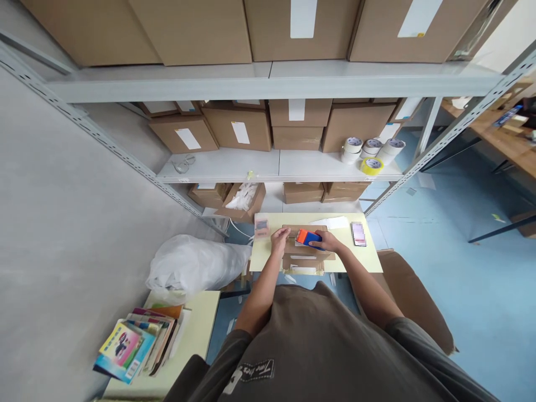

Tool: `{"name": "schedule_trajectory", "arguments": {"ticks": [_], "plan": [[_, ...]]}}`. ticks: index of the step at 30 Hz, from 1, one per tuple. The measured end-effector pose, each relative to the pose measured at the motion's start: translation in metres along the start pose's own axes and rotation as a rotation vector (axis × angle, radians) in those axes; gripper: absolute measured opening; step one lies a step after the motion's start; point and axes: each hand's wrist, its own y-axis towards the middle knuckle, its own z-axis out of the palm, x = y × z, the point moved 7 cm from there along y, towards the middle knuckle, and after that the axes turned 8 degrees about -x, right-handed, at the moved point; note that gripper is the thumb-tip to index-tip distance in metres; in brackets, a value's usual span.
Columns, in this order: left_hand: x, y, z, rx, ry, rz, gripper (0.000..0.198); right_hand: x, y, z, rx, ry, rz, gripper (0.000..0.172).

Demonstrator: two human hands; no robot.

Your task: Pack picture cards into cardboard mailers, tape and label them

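Observation:
My right hand (pixel 329 241) is closed around an orange-and-blue hand-held tool (pixel 309 238), chunky in shape, whose exact kind I cannot make out. The tool is held over a brown cardboard box (pixel 299 250), its orange end pointing left. At the box's left side my left hand (pixel 280 240) has its fingertips pinched together; whatever lies between them is too small to tell. The box rests on a pale yellow table (pixel 350 259), with flaps or pieces of cardboard toward my body.
A phone (pixel 358 234) lies at the table's right, white paper (pixel 335 222) behind the box. Shelves (pixel 234 162) ahead carry cartons and tape rolls (pixel 372 165). A white plastic bag (pixel 196 265) and books (pixel 134 346) are at left; a large open carton (pixel 412 296) stands right.

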Motion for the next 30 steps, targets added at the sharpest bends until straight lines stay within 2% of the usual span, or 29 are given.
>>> {"name": "schedule_trajectory", "arguments": {"ticks": [6,10,15,17,21,24,26,30], "plan": [[-0.004,0.007,-0.003,-0.016,-0.011,-0.027,0.049,0.005,0.000,-0.001,-0.011,0.022,0.016,0.057],[-0.003,0.009,0.003,0.041,0.033,0.012,0.036,0.012,0.000,-0.007,-0.067,0.015,0.039,0.059],[-0.003,0.014,0.002,-0.049,0.011,0.075,0.023,0.008,0.002,-0.013,-0.108,0.032,0.060,0.062],[-0.004,0.019,-0.004,-0.104,0.009,0.077,0.019,-0.002,0.001,-0.017,-0.118,0.024,0.062,0.062],[-0.009,0.026,-0.030,-0.269,0.023,0.082,0.014,-0.030,-0.006,-0.029,-0.137,0.002,0.092,0.063],[-0.007,0.027,-0.044,-0.333,0.018,0.080,0.011,-0.043,-0.008,-0.038,-0.139,0.012,0.124,0.064],[-0.005,0.026,-0.051,-0.372,0.005,0.081,0.009,-0.041,-0.004,-0.039,-0.125,0.001,0.111,0.064],[-0.003,0.028,-0.067,-0.468,-0.026,0.057,0.011,-0.020,0.017,-0.033,-0.091,-0.034,0.084,0.064]]}}
